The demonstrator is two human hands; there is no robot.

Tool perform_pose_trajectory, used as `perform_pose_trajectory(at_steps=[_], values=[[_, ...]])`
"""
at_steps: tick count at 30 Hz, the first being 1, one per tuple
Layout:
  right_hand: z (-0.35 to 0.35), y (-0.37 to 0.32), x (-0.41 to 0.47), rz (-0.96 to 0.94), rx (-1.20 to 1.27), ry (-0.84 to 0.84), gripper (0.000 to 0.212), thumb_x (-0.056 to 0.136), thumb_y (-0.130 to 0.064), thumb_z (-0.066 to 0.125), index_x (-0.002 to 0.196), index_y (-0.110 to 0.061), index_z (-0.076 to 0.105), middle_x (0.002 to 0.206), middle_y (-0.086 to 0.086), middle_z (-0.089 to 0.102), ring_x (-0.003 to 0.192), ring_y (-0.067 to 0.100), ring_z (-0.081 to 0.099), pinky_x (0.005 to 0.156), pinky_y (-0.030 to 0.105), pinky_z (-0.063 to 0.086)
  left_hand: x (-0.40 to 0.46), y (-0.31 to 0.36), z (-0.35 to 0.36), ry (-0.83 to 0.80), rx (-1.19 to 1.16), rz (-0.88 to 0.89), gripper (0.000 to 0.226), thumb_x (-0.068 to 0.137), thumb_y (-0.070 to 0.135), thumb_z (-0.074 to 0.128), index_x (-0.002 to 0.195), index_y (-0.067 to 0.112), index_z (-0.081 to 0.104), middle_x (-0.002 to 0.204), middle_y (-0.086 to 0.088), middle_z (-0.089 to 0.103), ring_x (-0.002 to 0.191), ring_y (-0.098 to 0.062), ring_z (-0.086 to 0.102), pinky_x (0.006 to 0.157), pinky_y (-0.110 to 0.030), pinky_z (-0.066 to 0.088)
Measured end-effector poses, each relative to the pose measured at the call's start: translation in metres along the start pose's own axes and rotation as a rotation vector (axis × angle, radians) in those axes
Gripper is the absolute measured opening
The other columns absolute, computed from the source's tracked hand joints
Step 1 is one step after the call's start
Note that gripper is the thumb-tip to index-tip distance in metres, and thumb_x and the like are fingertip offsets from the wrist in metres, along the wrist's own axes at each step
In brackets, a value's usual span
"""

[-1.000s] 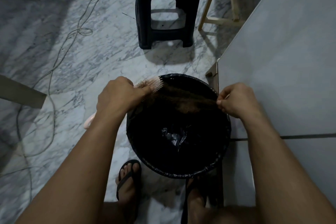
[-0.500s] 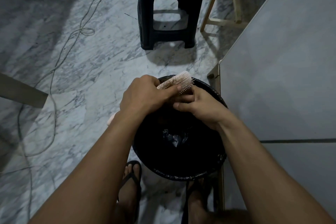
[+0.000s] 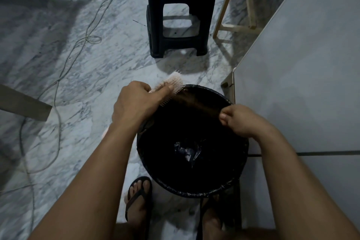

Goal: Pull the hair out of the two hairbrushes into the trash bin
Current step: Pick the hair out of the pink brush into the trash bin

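Observation:
My left hand [image 3: 136,101] grips a pale pink hairbrush [image 3: 174,84] at the far left rim of the trash bin [image 3: 148,154], bristles pointing toward the bin. A band of brown hair [image 3: 200,104] stretches from the bristles across the bin's opening to my right hand [image 3: 239,121], whose fingertips pinch its end near the bin's right rim. The bin is round, dark and lined with a black bag. Only one hairbrush is in sight.
A black plastic stool [image 3: 179,11] stands on the marble floor beyond the bin. A grey tabletop [image 3: 303,76] fills the right side, with wooden legs [image 3: 239,15] behind it. Cables [image 3: 58,87] trail over the floor at left. My sandalled feet [image 3: 138,198] are beside the bin.
Half a second ago both hands met at the brush. Since then my right hand has drawn away to the right, stretching a band of hair out of the bristles.

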State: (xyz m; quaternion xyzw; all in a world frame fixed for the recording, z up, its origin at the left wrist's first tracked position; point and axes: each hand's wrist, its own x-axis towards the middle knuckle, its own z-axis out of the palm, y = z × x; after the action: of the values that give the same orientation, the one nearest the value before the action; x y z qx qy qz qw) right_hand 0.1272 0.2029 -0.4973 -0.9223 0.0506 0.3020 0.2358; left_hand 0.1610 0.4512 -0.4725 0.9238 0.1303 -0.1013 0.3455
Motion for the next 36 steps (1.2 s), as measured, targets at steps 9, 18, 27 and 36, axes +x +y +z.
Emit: perform_pose_trajectory(at_steps=[9,18,27,36], values=[[0.011,-0.021,0.001,0.020,0.125,-0.127,0.051,0.081,-0.017,0.069,0.130,-0.017,0.054,0.134,0.003,0.056,0.125,0.020,0.053,0.100,0.028,0.042,-0.002,0.001,0.008,-0.149,0.016,0.004,0.064,0.064,0.072,0.069,0.046,0.014,0.048,0.049,-0.004,0.051,0.052,-0.029,0.059,0.054,-0.035,0.045],[0.019,-0.049,-0.002,-0.135,1.048,-0.150,0.027,0.087,-0.001,0.063,0.113,-0.003,0.064,0.083,0.007,0.076,0.075,0.015,0.072,0.072,0.026,0.058,-0.006,0.010,0.018,-0.176,0.009,0.024,0.062,0.065,0.072,0.069,0.051,0.014,0.052,0.053,-0.002,0.055,0.054,-0.024,0.056,0.054,-0.030,0.038],[0.007,-0.028,0.001,-0.029,0.196,0.113,0.031,0.090,-0.023,0.059,0.060,-0.029,0.066,0.053,-0.008,0.062,0.051,0.000,0.054,0.059,0.021,0.042,-0.005,0.008,0.016,-0.130,-0.017,-0.033,0.063,0.063,0.075,0.068,0.050,0.015,0.050,0.052,-0.001,0.054,0.053,-0.025,0.059,0.054,-0.031,0.041],[0.008,-0.033,-0.005,-0.048,0.433,-0.002,0.044,0.081,-0.009,0.071,0.124,-0.015,0.061,0.117,-0.003,0.065,0.110,0.012,0.061,0.094,0.024,0.045,-0.008,0.011,0.023,-0.191,0.022,-0.013,0.063,0.059,0.078,0.066,0.057,0.016,0.060,0.061,-0.003,0.064,0.060,-0.028,0.065,0.062,-0.037,0.054]])
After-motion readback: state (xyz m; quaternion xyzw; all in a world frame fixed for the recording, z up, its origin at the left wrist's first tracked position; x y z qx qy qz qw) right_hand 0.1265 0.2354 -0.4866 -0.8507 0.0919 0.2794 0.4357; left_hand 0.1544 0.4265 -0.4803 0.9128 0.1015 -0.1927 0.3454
